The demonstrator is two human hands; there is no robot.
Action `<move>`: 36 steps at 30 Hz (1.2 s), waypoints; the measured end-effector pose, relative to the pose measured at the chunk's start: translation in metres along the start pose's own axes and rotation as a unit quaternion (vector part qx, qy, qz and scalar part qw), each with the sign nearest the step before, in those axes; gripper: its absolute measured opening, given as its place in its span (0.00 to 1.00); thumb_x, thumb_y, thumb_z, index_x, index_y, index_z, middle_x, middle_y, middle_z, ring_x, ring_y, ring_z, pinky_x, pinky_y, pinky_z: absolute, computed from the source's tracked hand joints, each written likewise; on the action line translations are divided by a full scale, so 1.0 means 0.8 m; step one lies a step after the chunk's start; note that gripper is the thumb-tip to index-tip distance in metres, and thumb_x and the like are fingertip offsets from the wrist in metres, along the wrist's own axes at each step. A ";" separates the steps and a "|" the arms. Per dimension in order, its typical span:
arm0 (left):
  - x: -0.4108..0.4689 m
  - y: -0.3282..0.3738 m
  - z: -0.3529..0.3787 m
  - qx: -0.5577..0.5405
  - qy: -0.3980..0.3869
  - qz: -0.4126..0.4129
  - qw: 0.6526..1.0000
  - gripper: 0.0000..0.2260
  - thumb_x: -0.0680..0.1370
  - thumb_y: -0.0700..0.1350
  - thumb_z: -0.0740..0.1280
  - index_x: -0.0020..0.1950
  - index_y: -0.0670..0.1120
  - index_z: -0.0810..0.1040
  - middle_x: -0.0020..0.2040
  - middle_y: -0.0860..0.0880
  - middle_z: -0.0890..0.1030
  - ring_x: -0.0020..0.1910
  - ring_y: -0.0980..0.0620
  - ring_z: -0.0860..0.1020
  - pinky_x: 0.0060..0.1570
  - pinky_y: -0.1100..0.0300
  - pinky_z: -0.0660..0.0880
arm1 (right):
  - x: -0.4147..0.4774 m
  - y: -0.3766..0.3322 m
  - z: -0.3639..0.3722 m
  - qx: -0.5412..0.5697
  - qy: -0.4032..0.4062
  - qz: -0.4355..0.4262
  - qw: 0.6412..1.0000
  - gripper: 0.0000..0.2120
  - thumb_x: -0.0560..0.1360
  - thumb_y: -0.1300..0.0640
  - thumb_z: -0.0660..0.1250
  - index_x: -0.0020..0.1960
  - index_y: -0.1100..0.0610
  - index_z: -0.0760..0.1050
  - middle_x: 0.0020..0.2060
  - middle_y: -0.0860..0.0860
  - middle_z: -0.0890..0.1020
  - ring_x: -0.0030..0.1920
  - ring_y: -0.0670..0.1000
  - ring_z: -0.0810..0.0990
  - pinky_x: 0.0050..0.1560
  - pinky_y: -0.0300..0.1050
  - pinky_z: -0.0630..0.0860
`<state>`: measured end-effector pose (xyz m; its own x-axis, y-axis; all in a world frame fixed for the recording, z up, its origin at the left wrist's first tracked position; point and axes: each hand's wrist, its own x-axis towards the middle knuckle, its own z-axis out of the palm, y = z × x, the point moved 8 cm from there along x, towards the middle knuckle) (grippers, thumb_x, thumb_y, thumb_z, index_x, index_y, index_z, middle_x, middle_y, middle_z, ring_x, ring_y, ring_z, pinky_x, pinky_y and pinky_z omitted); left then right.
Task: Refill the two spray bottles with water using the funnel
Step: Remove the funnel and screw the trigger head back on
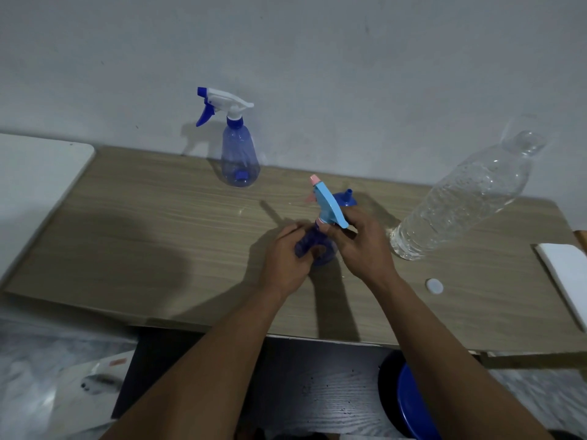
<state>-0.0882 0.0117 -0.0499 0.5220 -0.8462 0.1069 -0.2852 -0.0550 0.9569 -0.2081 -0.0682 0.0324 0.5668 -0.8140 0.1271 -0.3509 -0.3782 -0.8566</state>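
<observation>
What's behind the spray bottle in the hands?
A blue funnel on the table, spout up. The trigger head and the right hand cover most of it.

Dim room, plain grey wall (pixel 317 58).
Wood-grain table (pixel 127 233) against wall; white board (pixel 38 173) at left edge, dark panel (pixel 317 392) below, grey floor (pixel 25 350).

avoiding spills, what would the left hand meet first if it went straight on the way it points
The left hand grips the small blue plastic spray bottle; straight beyond it, probably the blue plastic funnel, depth unclear.
</observation>
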 end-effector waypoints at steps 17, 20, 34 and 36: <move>0.000 -0.008 0.001 -0.028 0.010 -0.009 1.000 0.18 0.71 0.42 0.74 0.60 0.52 0.83 0.61 0.53 0.80 0.60 0.56 0.80 0.63 0.49 0.77 | 0.000 0.017 0.014 0.030 0.016 0.049 0.998 0.19 0.72 0.49 0.77 0.56 0.55 0.74 0.53 0.45 0.85 0.52 0.41 0.84 0.51 0.38 0.80; 0.001 -0.006 0.002 -0.033 0.002 -0.009 0.999 0.19 0.70 0.51 0.74 0.61 0.54 0.81 0.60 0.52 0.80 0.59 0.54 0.81 0.62 0.48 0.78 | -0.001 0.012 0.015 0.017 -0.004 0.035 0.999 0.17 0.75 0.50 0.74 0.61 0.53 0.77 0.49 0.46 0.86 0.50 0.42 0.84 0.52 0.41 0.81; 0.003 -0.009 0.002 -0.006 -0.007 -0.008 1.000 0.18 0.72 0.55 0.74 0.59 0.50 0.82 0.55 0.53 0.80 0.54 0.50 0.81 0.54 0.44 0.80 | 0.004 -0.002 0.004 -0.036 -0.048 -0.010 0.998 0.08 0.80 0.50 0.69 0.54 0.53 0.79 0.45 0.46 0.84 0.46 0.45 0.82 0.47 0.44 0.79; 0.004 -0.007 0.000 -0.005 -0.007 -0.005 1.000 0.18 0.71 0.55 0.74 0.60 0.52 0.82 0.56 0.54 0.80 0.55 0.51 0.81 0.55 0.46 0.80 | 0.008 -0.004 0.005 -0.075 -0.070 -0.022 0.994 0.05 0.80 0.52 0.68 0.54 0.51 0.78 0.44 0.45 0.83 0.45 0.45 0.81 0.47 0.47 0.79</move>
<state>-0.0851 0.0096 -0.0549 0.5137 -0.8528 0.0940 -0.2715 -0.0577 0.9607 -0.2001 -0.0705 0.0340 0.6788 -0.7297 0.0829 -0.4243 -0.4819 -0.7667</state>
